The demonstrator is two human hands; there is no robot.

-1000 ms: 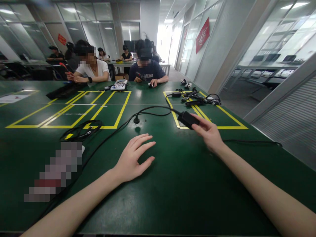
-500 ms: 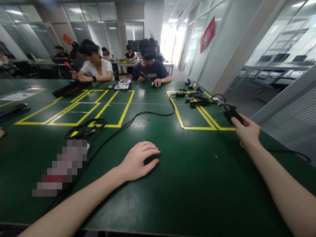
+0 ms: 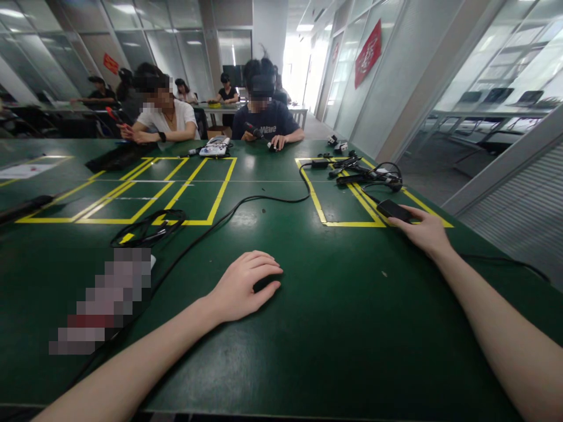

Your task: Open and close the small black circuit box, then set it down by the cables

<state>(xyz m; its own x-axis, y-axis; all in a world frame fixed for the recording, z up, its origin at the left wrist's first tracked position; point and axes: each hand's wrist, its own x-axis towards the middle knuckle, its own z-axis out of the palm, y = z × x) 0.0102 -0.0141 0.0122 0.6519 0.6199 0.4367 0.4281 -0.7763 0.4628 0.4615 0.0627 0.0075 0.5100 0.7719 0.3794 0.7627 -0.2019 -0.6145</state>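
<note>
While a black cable (image 3: pixel 149 228) lies in loose oval coils beyond and left of the left hand (image 3: pixel 245 287), that hand is half open over the smooth green desk (image 3: pixel 329 328), palm down, fingers gently curved, thumb apart, gripping nothing visible. A thin cord (image 3: pixel 263 197) curves beyond its fingertips. Tangled black cables (image 3: pixel 358 176) lie beyond the right hand (image 3: pixel 422 230), which pinches a dark, box-shaped adapter (image 3: pixel 391 209) jutting leftward from its fingertips.
</note>
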